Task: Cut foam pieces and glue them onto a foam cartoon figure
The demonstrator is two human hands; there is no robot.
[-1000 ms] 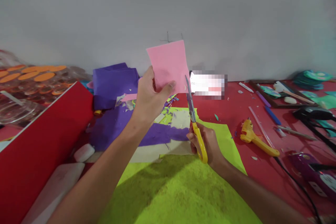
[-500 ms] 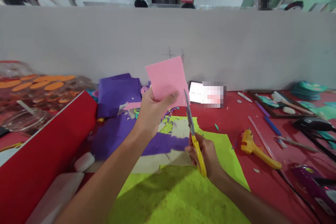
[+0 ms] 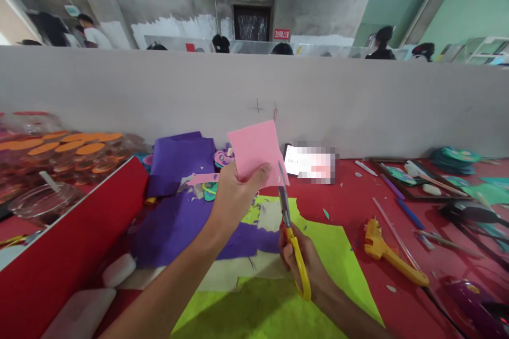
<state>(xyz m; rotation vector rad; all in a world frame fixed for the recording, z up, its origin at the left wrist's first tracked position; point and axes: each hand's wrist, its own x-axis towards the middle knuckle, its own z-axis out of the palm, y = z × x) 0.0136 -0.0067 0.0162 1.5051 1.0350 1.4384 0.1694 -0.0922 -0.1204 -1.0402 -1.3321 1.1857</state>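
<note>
My left hand (image 3: pixel 234 193) pinches a pink felt sheet (image 3: pixel 254 148) by its lower edge, thumb on the near face, and holds it up above the table. In my right hand (image 3: pixel 302 254) is a pair of scissors (image 3: pixel 296 262) with yellow handles, blades pointing up. The blades are at the sheet's lower right edge, with a narrow part of the pink showing to their right. Under my hands lie purple felt (image 3: pixel 170 233), pale scraps and a yellow-green felt sheet (image 3: pixel 330 254). Small cut bits are scattered behind my left hand.
A red panel (image 3: pixel 79 222) stands at the left, with clear jars topped in orange (image 3: pixel 71 145) beyond it. A lit phone (image 3: pixel 310 161) leans at the grey partition (image 3: pixel 199 90). Rightward lie a yellow glue gun (image 3: pixel 392 257), pens and a dark tray (image 3: pixel 421 196). Several people are behind the partition.
The camera view has tilted up, so everything sits lower in the picture. My hands keep the pink sheet and the scissors; the blades still meet the sheet's right side.
</note>
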